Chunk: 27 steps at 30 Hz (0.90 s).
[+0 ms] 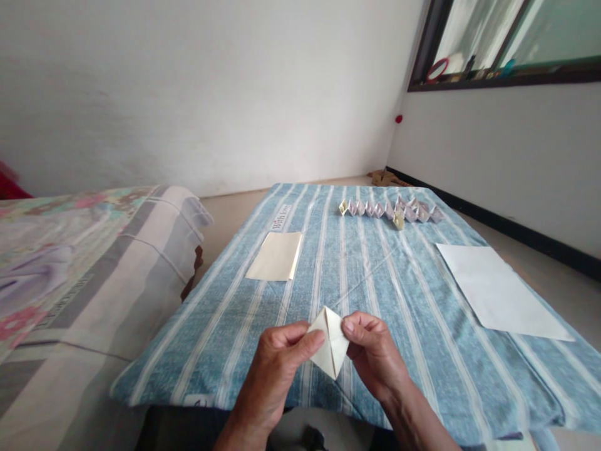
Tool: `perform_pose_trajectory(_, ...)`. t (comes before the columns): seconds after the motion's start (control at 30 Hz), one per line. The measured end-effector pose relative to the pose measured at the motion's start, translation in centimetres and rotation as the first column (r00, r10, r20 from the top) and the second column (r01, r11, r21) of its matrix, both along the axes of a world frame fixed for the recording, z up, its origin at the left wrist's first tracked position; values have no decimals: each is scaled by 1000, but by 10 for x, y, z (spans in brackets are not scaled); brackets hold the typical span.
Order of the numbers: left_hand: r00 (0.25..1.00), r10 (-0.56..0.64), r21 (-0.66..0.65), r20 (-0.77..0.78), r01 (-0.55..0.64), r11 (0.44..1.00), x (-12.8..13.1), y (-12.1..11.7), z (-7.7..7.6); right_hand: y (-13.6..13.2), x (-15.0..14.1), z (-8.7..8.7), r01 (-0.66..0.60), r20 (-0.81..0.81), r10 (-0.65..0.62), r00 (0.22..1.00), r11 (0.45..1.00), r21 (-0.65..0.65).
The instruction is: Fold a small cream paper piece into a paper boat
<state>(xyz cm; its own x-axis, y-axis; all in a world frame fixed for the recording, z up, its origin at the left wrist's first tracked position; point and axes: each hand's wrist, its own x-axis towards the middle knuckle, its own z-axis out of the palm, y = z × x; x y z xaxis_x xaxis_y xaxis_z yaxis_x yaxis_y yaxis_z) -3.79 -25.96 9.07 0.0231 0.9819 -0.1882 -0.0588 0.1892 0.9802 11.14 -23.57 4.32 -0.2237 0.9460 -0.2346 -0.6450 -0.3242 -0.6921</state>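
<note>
My left hand (277, 369) and my right hand (370, 351) both pinch a cream folded paper piece (331, 343), a diamond-shaped origami fold with a centre crease. Each thumb presses on one side of it, and the hands hover just above the near edge of a blue-and-white striped cloth (328, 282). Further up the cloth lies a square of cream paper (276, 255). A chain of small folded paper units (389, 210) runs across the far end. A large white paper sheet (498, 289) lies on the right part of the cloth.
A floral-patterned bed or cushion (79, 275) fills the left side, with a white wall (188, 94) behind. A small printed label (282, 217) lies on the cloth. A window (502, 41) sits high in the right wall, and a bare floor surrounds the cloth.
</note>
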Motion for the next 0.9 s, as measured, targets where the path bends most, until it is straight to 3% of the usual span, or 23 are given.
perform_pose_trajectory(0.2, 999, -42, -17, -2, 42, 999, -6, 2, -6, 2, 1, 3, 2, 39, -2, 999, 1000, -19)
perform_pose_trajectory(0.4, 991, -136, -85, -11, 135, 987, -4, 8, 5, 2, 3, 8, 29, 126, -32, 992, 999, 25)
perform_pose_trajectory(0.53, 994, -110, -127, -16, 107, 986, 0, 10, 8, 2, 2, 7, 10, 126, -14, 992, 999, 37)
perform_pose_trajectory(0.9, 997, -73, -115, -13, 71, 991, 0, 20, -6, 7, 3, 2, -57, 144, 53, 988, 998, 25)
